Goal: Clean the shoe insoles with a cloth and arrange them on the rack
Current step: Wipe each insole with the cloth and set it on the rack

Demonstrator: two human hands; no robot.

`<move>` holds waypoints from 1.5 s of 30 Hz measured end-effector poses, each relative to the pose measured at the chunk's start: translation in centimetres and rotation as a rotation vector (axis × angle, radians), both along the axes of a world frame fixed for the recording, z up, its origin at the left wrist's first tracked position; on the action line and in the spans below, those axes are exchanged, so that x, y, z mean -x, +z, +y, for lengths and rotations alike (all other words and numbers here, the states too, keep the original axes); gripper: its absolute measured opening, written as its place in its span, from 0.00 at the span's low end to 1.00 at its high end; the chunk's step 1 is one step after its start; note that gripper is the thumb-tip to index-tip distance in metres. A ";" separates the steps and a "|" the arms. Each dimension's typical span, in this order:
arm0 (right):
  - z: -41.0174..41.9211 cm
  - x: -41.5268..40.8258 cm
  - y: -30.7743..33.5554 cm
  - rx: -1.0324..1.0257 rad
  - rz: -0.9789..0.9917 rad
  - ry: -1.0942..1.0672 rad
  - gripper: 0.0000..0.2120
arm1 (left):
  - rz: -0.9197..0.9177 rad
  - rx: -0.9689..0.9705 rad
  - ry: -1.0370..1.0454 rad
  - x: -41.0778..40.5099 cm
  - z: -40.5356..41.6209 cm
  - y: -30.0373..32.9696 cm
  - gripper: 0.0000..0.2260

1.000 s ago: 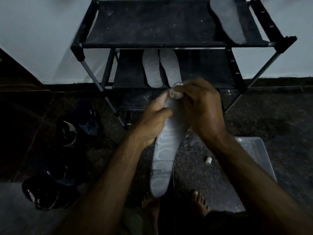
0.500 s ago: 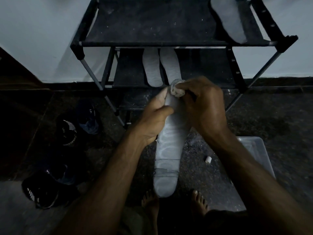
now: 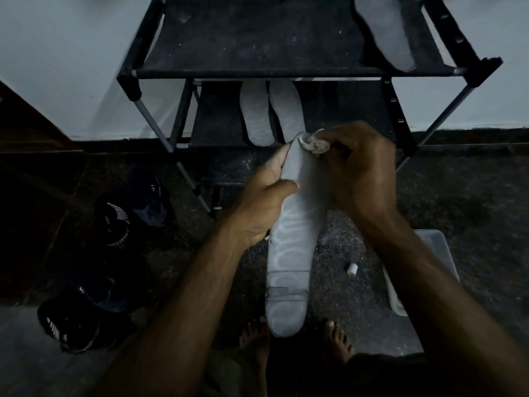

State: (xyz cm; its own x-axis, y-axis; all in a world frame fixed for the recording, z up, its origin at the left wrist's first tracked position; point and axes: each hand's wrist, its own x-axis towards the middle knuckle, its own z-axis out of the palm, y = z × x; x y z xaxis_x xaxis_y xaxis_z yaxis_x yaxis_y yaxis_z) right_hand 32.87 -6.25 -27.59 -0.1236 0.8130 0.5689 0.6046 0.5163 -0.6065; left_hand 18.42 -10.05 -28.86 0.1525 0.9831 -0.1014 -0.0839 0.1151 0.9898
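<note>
The insole runs lengthwise away from the body; left hand grips its far half, right hand pinches the cloth at the far tip

On the dark speckled floor to your left lie several dark shoes: a striped black one, a dark blue one just beyond it, another dark pair nearer you, and a black shoe with white marks closest. To your right sits a clear plastic tub. A small white cylinder lies on the floor near it. A pale wall stands ahead, and your bare feet show below.
</note>
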 end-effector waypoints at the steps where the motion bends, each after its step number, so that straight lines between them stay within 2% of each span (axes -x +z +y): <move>1: 0.0 -0.1 0.0 0.003 0.005 0.010 0.05 | 0.000 -0.004 0.000 0.0 0.0 0.2 0.29; 6: -1.1 1.8 0.7 0.061 0.002 0.318 0.07 | -0.043 0.013 0.089 0.6 0.2 0.1 0.30; 8: -0.9 1.8 0.7 0.057 0.025 0.280 0.07 | -0.020 0.014 0.080 0.7 0.2 0.2 0.29; 12: 0.1 0.1 -0.1 0.015 0.025 -0.016 0.06 | -0.023 0.017 0.026 0.4 0.0 0.1 0.26; 14: 0.3 -0.2 -0.2 0.009 0.033 -0.057 0.06 | -0.023 0.016 0.018 0.3 0.1 0.1 0.27; 18: -1.1 1.8 0.5 -0.016 0.013 0.188 0.07 | -0.034 0.001 0.040 0.3 0.1 0.0 0.29; 20: -1.2 2.2 0.8 0.002 -0.004 0.236 0.08 | -0.038 0.007 0.064 0.5 0.2 -0.3 0.29; 26: 0.3 -0.5 0.1 -0.031 0.047 -0.022 0.06 | -0.017 0.010 0.001 0.0 0.0 0.1 0.28; 33: -0.7 1.7 0.7 -0.029 -0.035 0.229 0.07 | -0.010 0.012 0.037 0.4 0.0 -0.1 0.27; 39: 0.4 -0.4 -0.1 -0.025 -0.013 -0.016 0.07 | -0.010 0.005 -0.020 0.1 0.1 0.0 0.28; 45: -1.3 2.1 0.6 -0.025 -0.062 0.280 0.07 | -0.006 0.008 0.053 0.7 0.1 -0.3 0.24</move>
State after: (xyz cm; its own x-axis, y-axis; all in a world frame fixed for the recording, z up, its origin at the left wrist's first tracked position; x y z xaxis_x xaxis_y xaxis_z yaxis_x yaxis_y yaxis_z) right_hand 30.81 -7.51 -26.98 -0.3764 0.7283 0.5726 0.4718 0.6826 -0.5581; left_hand 17.75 -9.98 -29.20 0.1005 0.9890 -0.1082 -0.0958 0.1179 0.9884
